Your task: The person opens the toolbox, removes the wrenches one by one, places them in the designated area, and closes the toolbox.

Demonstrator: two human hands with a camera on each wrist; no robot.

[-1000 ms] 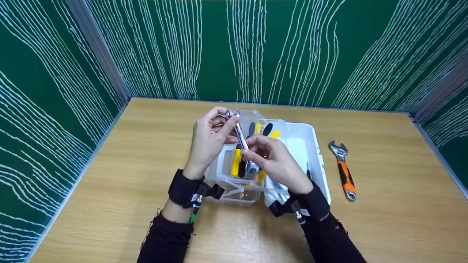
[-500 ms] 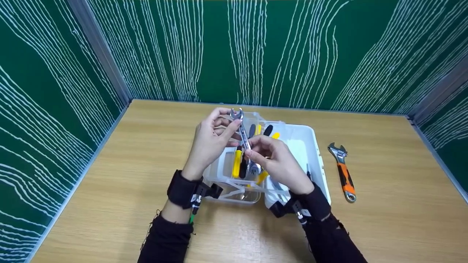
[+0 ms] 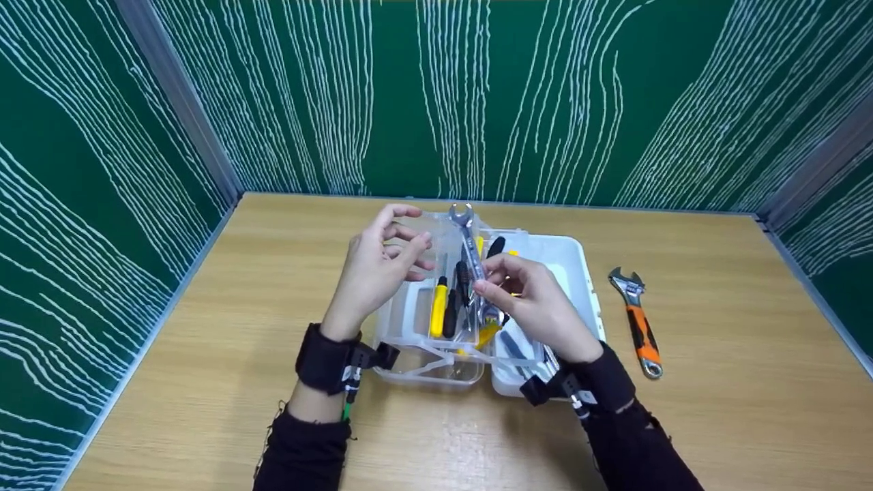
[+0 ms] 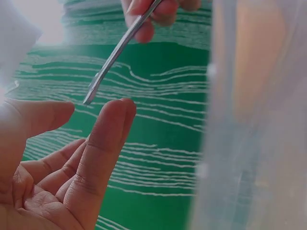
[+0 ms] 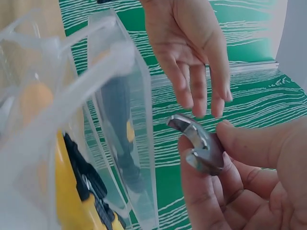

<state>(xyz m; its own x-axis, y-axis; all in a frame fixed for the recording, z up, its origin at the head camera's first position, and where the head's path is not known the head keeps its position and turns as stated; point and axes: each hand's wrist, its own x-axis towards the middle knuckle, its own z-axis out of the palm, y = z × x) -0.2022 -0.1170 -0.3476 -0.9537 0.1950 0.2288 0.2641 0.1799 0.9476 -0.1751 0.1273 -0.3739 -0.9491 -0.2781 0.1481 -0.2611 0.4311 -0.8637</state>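
Observation:
A silver open-end wrench (image 3: pixel 469 242) is held above the toolbox by my right hand (image 3: pixel 539 303), thumb and fingers pinching its lower part. One open jaw points away from me. The right wrist view shows the other end of the wrench (image 5: pixel 208 155) close up, a second open jaw. My left hand (image 3: pixel 375 269) is apart from the wrench, fingers spread and loosely bent, holding nothing. In the left wrist view its thumb and fingers lie just short of the wrench's tip. Below, the clear upper tray (image 3: pixel 402 337) holds a yellow-handled screwdriver (image 3: pixel 438 310) and black-handled tools (image 3: pixel 450 317).
The opened toolbox's white compartment (image 3: pixel 580 262) is on the right of the tray, with metal tools in it. An adjustable wrench (image 3: pixel 638 324) with an orange and black handle lies on the wooden table (image 3: pixel 273 273) further right. Green patterned panels (image 3: pixel 395 102) enclose the table.
My left hand has let go of the wrench's far end and drawn back left. My right hand has carried the wrench slightly right, uncovering more of the tools in the tray.

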